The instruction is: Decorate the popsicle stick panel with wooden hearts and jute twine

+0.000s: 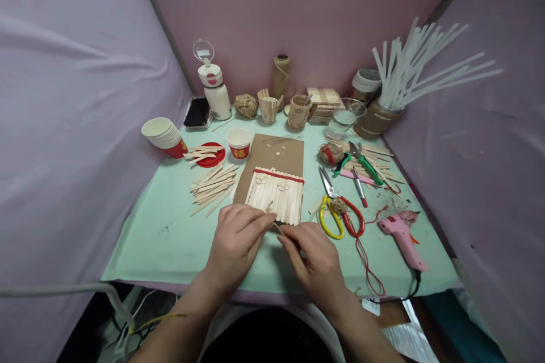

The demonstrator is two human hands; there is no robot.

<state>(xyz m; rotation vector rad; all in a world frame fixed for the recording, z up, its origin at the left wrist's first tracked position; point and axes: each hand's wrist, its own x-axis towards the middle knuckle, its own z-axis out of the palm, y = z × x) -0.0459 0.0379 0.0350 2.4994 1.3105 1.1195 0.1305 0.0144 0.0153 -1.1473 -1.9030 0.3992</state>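
My left hand (236, 241) and my right hand (315, 258) meet at the near edge of the table, fingers pinched together on a small thin piece (276, 228) between them that I cannot make out clearly. Just beyond the fingertips lies a panel of wooden craft sticks (276, 195) glued side by side with a red strip along its top. It rests on a brown cardboard sheet (272, 153). A loose pile of craft sticks (213, 184) lies to the left of the cardboard.
Scissors with yellow and red handles (336, 210), green pliers (361, 164) and a pink glue gun (402, 235) lie right. Red paper cups (164, 136), a small cup (239, 143), a white bottle (215, 93), twine (246, 105) and a jar of white sticks (377, 119) stand behind.
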